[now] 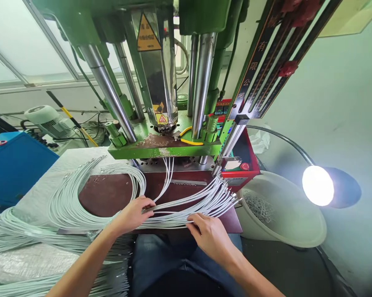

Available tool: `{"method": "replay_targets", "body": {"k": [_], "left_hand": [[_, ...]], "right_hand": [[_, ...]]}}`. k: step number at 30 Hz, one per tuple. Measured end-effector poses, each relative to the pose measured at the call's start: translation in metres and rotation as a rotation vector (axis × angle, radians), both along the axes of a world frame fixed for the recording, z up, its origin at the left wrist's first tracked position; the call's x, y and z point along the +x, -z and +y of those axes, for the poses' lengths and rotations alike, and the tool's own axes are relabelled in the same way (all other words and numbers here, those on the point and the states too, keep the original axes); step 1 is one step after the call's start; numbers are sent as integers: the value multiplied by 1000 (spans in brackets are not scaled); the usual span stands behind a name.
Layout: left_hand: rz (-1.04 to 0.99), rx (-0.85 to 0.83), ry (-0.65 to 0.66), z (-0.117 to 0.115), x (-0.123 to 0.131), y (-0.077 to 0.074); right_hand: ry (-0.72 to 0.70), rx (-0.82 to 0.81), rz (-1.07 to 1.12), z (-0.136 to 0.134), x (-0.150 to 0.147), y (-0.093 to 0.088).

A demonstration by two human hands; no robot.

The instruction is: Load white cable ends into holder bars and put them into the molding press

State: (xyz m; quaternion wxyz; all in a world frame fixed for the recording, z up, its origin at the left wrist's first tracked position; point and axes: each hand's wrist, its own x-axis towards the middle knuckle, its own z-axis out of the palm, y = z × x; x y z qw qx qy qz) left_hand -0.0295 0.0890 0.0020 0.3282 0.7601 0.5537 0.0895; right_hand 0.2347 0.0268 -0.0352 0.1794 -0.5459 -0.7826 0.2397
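A bundle of thin white cables point(179, 218) lies across the dark brown board in front of me, with its bare tips fanned out at the right. My left hand point(134, 214) is closed around some cables near the middle of the bundle. Further right, my right hand point(209, 233) pinches a cable at the bundle's near edge, between thumb and fingers. Several cables point(167, 177) run up from the board to beneath the green press plate point(186, 150). To the left, the cables curve round in a large coil point(65, 198).
Yellow-handled cutters point(190, 142) lie on the press plate beneath the nozzle. A white bin point(309, 231) with scraps stands at the right, under a lit lamp point(318, 185). More cable bundles point(19, 231) lie at the left. A red control box point(246, 165) sits beside the press.
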Motion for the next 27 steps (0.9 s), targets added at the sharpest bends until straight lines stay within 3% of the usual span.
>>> {"method": "replay_targets", "body": {"k": [4, 6, 8, 11, 15, 20, 23, 27], "left_hand": [[-129, -43, -67, 4, 8, -7], [-170, -129, -6, 6, 19, -12], [-221, -216, 61, 9, 33, -19], [-311, -261, 85, 12, 52, -36], [-439, -292, 6, 11, 65, -56], [-548, -431, 42, 7, 76, -63], [-525, -526, 70, 3, 85, -59], [-486, -663, 105, -12, 94, -44]], "right_hand": [[-210, 93, 137, -13, -19, -14], [-329, 177, 160, -13, -33, -18], [-358, 256, 131, -7, -42, -17], [-206, 254, 23, 6, -38, -10], [87, 131, -144, 11, -13, -4], [290, 88, -188, 4, 11, -8], [306, 49, -8, 0, 21, -13], [70, -177, 699, -3, 28, -17]]}}
